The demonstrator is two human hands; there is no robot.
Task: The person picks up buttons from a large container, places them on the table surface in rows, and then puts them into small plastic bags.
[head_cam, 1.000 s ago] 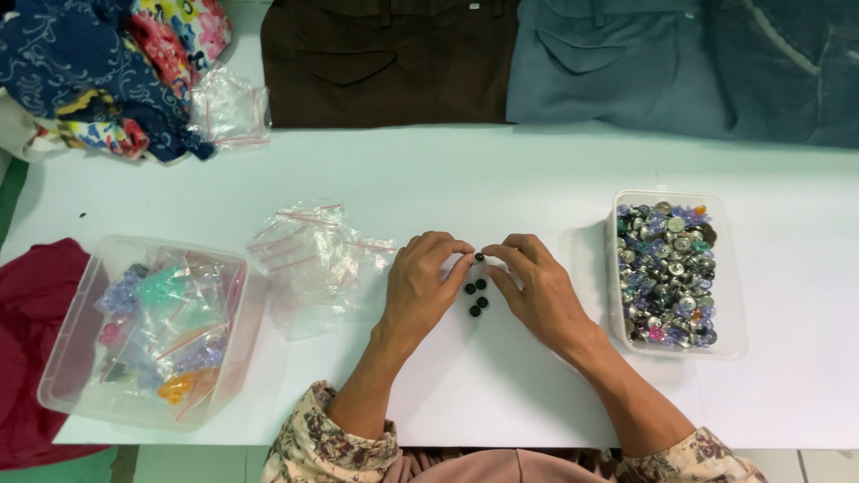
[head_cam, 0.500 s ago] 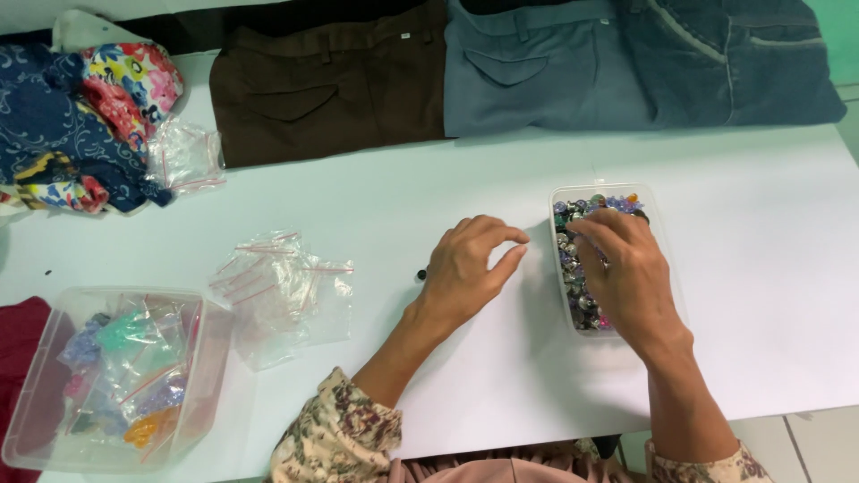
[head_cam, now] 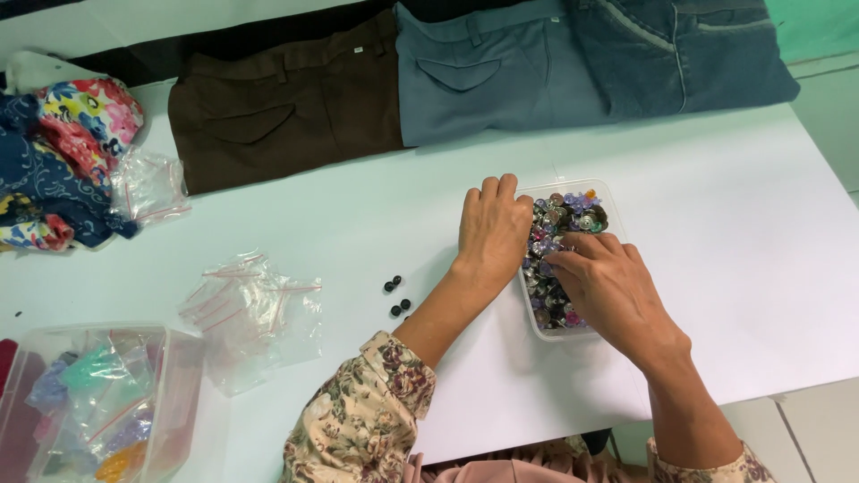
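Observation:
A clear rectangular tray (head_cam: 605, 191) full of mixed buttons (head_cam: 573, 215) sits on the white table (head_cam: 716, 215). My left hand (head_cam: 492, 231) rests flat against the tray's left rim, fingers together and pointing away from me. My right hand (head_cam: 608, 291) lies over the near half of the tray, fingertips curled down among the buttons; whether it grips one is hidden. Three small black buttons (head_cam: 396, 296) lie loose on the table left of my left forearm.
A pile of small clear zip bags (head_cam: 255, 309) lies left of the black buttons. A clear box (head_cam: 179, 358) of coloured bagged items stands at the near left. Brown trousers (head_cam: 277, 107), blue trousers (head_cam: 483, 67) and denim (head_cam: 698, 45) lie along the back; floral fabric (head_cam: 63, 152) at far left.
Both hands left the loose black buttons and went right to the button tray. My left hand now steadies its rim; my right hand digs among the buttons. The view shifted as my head moved.

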